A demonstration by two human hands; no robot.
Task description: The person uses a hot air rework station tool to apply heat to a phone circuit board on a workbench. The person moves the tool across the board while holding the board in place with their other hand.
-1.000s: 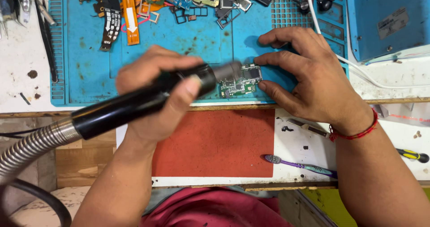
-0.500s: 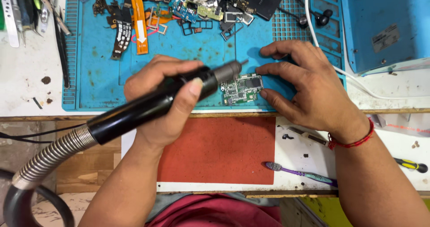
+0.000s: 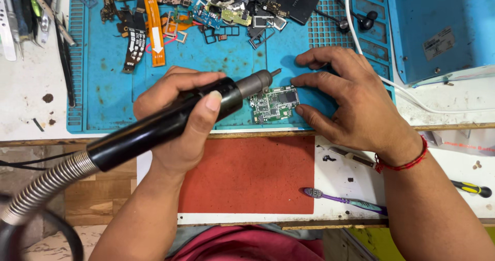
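Head view: the left hand (image 3: 180,122) grips a black cylindrical hot-air wand (image 3: 170,122), whose metal nozzle has edged nearer the small green circuit board (image 3: 275,104) on the blue silicone mat (image 3: 113,91). The right hand (image 3: 350,98) lies open, fingertips (image 3: 301,110) bracing the board, so heating looks under way.

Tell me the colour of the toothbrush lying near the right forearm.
The toothbrush is purple with a teal handle end, seen in the head view.
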